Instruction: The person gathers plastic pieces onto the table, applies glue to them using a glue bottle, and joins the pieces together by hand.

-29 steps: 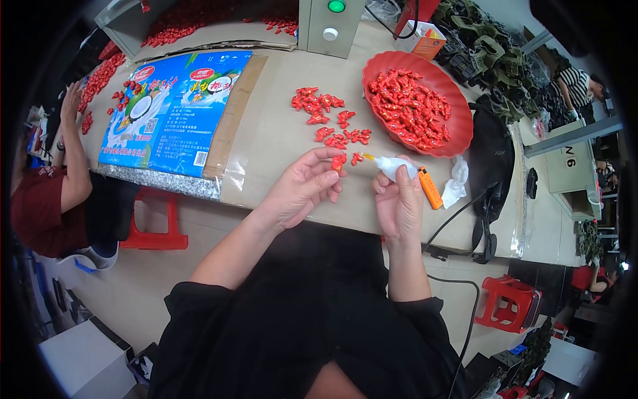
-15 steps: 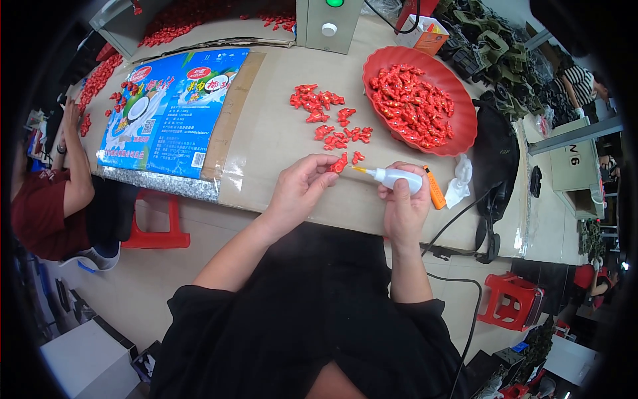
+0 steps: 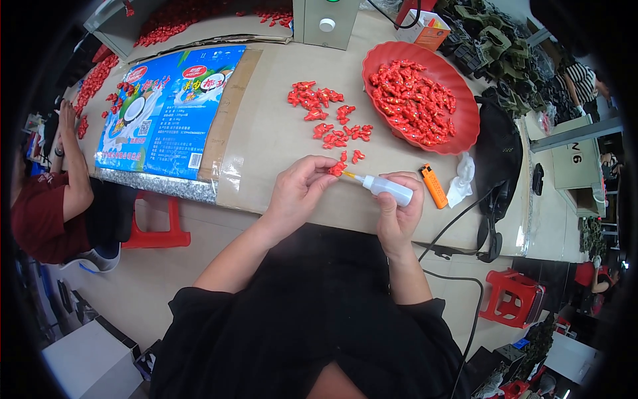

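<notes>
Between the thumb and fingers of my left hand (image 3: 297, 191) is a small red figurine (image 3: 337, 167). My right hand (image 3: 400, 216) grips a white squeeze bottle (image 3: 391, 190), tilted so that its thin yellowish nozzle points left. The nozzle's tip is at the figurine and seems to touch it. Just beyond my left fingertips lies a loose red piece (image 3: 358, 156). Farther back on the table are several more red figurines (image 3: 312, 97) in small groups. To the right of the bottle lie an orange lighter (image 3: 433, 186) and a crumpled white tissue (image 3: 461, 181).
A red scalloped bowl (image 3: 465, 136) full of red figurines stands at the back right, near a black bag (image 3: 500, 149). Flattened blue cardboard (image 3: 179, 136) covers the table's left part. A grey machine box (image 3: 323, 36) stands behind. Another person (image 3: 56, 199) sits at the far left.
My right hand has shifted slightly left and down with the bottle, bringing the nozzle from beside the figurine onto it. The figurine has tilted a little in my left fingers.
</notes>
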The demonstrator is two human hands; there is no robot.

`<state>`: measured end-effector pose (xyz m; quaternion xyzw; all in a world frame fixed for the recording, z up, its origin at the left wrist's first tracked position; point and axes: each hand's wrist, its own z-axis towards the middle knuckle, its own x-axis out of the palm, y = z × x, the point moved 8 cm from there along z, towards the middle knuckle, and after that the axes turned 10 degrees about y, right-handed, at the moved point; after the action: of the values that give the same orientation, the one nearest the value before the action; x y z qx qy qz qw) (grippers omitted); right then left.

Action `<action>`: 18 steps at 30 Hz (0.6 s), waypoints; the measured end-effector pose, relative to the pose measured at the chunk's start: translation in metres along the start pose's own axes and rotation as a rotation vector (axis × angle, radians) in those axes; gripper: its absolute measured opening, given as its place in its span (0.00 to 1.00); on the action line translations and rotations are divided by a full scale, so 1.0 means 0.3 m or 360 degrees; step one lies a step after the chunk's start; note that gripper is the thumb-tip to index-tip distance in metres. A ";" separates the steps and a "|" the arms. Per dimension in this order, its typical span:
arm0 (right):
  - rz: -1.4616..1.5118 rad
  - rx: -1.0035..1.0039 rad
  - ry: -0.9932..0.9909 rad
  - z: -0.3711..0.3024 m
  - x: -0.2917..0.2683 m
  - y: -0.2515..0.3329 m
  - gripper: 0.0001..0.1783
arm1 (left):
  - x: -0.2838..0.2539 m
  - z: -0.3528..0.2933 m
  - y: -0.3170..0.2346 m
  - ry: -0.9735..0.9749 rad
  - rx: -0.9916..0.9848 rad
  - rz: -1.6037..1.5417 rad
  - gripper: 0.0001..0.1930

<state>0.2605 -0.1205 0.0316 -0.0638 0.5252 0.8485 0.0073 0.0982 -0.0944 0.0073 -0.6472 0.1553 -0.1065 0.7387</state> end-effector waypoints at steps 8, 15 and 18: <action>-0.0100 -0.0043 0.0034 0.005 0.006 0.019 0.15 | -0.001 -0.003 -0.003 -0.0002 0.0010 -0.0010 0.09; -0.0129 -0.0049 0.0043 0.007 0.010 0.018 0.15 | -0.001 -0.003 -0.003 0.0003 0.0001 -0.0025 0.09; -0.0146 -0.0038 0.0038 0.005 0.007 0.013 0.15 | -0.001 -0.004 -0.004 0.0002 -0.0009 -0.0018 0.09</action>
<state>0.2579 -0.1210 0.0355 -0.0981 0.5118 0.8526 0.0390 0.0975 -0.0954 0.0084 -0.6500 0.1523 -0.1108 0.7362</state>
